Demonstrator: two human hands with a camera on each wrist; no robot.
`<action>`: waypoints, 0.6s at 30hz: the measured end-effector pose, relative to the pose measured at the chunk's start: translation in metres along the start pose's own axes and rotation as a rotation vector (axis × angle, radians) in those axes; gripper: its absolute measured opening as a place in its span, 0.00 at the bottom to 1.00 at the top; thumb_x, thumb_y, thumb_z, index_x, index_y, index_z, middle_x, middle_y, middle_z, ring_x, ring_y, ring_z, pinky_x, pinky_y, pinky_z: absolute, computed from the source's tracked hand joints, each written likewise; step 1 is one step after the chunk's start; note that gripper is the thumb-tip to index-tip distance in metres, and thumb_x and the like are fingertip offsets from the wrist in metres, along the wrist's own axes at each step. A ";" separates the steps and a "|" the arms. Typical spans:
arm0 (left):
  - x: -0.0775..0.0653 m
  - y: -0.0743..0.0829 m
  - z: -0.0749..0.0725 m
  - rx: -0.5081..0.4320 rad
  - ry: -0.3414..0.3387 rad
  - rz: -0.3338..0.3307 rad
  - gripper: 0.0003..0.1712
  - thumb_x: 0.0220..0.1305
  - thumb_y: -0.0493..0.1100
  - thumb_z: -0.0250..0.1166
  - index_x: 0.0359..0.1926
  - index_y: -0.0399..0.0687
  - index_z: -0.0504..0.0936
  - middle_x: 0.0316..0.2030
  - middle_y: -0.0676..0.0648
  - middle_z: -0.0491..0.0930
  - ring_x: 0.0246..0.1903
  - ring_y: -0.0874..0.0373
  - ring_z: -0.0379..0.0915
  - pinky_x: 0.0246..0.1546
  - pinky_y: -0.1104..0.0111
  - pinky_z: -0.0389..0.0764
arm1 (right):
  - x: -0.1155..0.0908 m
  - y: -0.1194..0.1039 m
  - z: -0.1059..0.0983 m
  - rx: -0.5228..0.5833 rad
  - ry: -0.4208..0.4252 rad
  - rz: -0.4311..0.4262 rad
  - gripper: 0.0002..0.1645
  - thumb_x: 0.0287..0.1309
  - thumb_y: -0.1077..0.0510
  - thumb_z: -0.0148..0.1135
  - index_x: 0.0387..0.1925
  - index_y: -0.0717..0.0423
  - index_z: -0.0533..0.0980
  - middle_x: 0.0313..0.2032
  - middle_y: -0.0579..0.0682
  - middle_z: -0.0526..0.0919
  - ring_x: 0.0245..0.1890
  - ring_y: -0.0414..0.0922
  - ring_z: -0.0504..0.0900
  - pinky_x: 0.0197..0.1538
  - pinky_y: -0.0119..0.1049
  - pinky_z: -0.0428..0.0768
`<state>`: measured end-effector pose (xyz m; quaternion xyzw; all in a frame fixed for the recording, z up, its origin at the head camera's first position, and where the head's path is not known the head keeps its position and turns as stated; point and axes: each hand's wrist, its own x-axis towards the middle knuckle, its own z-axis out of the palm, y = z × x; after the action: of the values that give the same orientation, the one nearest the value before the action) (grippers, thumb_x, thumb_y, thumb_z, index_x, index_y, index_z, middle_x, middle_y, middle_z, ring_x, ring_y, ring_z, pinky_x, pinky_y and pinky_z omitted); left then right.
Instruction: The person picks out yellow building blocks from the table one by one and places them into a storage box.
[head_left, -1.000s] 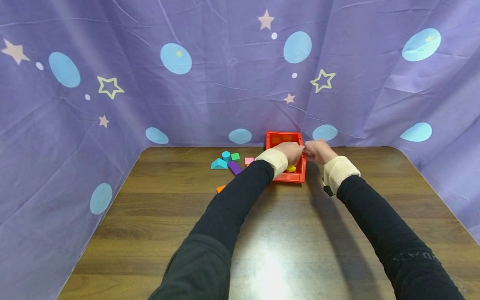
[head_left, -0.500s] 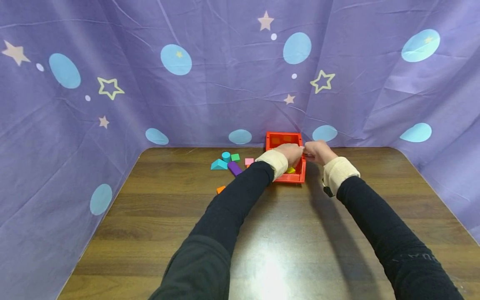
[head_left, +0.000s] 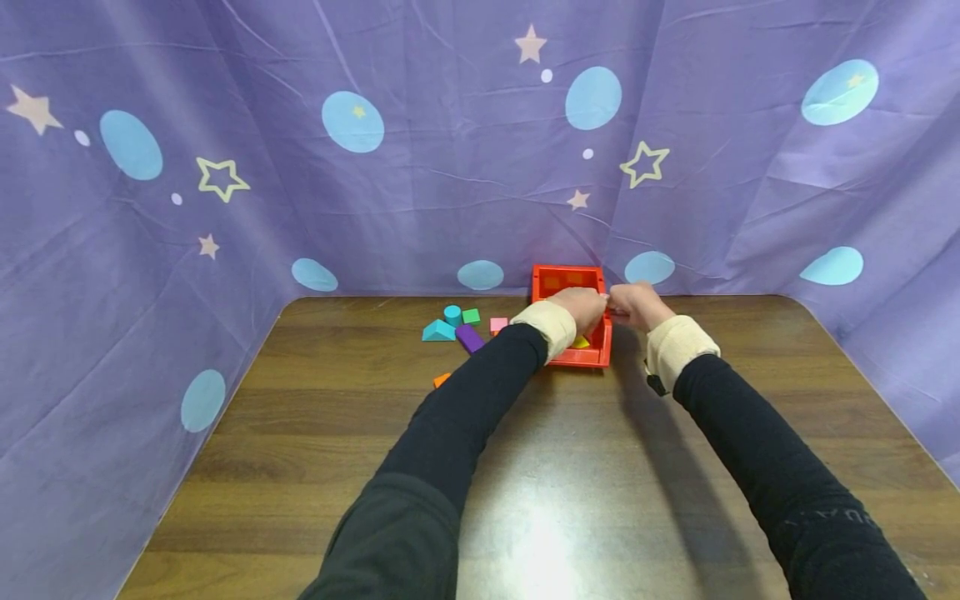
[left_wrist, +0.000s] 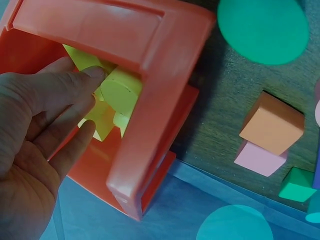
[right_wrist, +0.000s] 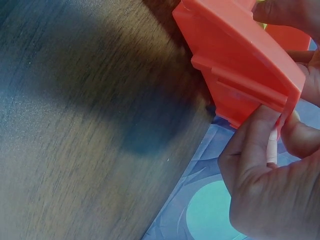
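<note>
A red plastic bin (head_left: 577, 357) stands by the table's far edge with several yellow blocks in it. My left hand (head_left: 581, 308) reaches into it from the left. In the left wrist view its thumb and index finger pinch a yellow block (left_wrist: 75, 55), partly hidden behind the thumb, while its other fingers lie rather straight. Close by are a yellow cylinder (left_wrist: 120, 90) and another yellow block (left_wrist: 102, 122). My right hand (right_wrist: 272, 185) grips the rim of the bin's right wall between thumb and fingers.
Left of the bin lie a blue triangular block (head_left: 438, 331), a blue cylinder (head_left: 452, 315), a green block (head_left: 471, 317), a purple block (head_left: 469, 337), a pink block (head_left: 498, 324) and an orange block (head_left: 441, 380). A purple patterned cloth (head_left: 450, 167) hangs behind the table.
The yellow patch visible beside my left hand in the bin has shrunk and shifted slightly. Both hands stay in place, and the head view has tilted up a little.
</note>
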<state>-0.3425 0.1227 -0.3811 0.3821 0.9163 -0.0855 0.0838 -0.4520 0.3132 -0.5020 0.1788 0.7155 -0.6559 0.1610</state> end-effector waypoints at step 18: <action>-0.019 -0.005 -0.013 0.003 0.007 0.029 0.10 0.69 0.35 0.62 0.29 0.50 0.80 0.28 0.53 0.75 0.30 0.58 0.67 0.35 0.69 0.72 | -0.174 -0.059 0.055 -0.101 0.064 -0.017 0.07 0.58 0.72 0.44 0.27 0.61 0.64 0.32 0.51 0.67 0.26 0.40 0.71 0.33 0.28 0.79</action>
<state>-0.3340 0.1096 -0.3639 0.3959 0.9108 -0.0842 0.0811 -0.3258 0.2459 -0.3743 0.1854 0.7540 -0.6141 0.1413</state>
